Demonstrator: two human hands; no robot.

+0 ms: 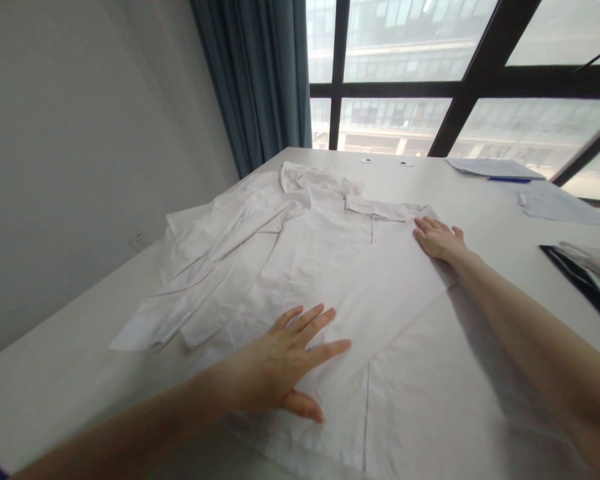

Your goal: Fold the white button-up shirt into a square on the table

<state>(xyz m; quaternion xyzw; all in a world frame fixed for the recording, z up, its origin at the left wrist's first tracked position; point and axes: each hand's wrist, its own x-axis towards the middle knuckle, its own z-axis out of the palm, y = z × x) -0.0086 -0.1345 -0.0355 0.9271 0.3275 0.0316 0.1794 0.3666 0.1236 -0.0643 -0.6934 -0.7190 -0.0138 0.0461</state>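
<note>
- The left forearm (180, 413) reaches in from the lower left, bare, slanting up toward the middle of the view.
- The left hand (283, 360) is open and palm down, its back facing the camera.
- Its fingers (325, 323) fan apart, pointing up and to the right; the left thumb (305, 406) juts out on the side nearer the body.
- The right forearm (530, 327), also bare, stretches farther forward from the lower right, slanting up and to the left.
- The right hand (437, 240) lies low and flattened, well apart from the left hand, its fingers mostly close together, with one digit splayed on the far side.
</note>
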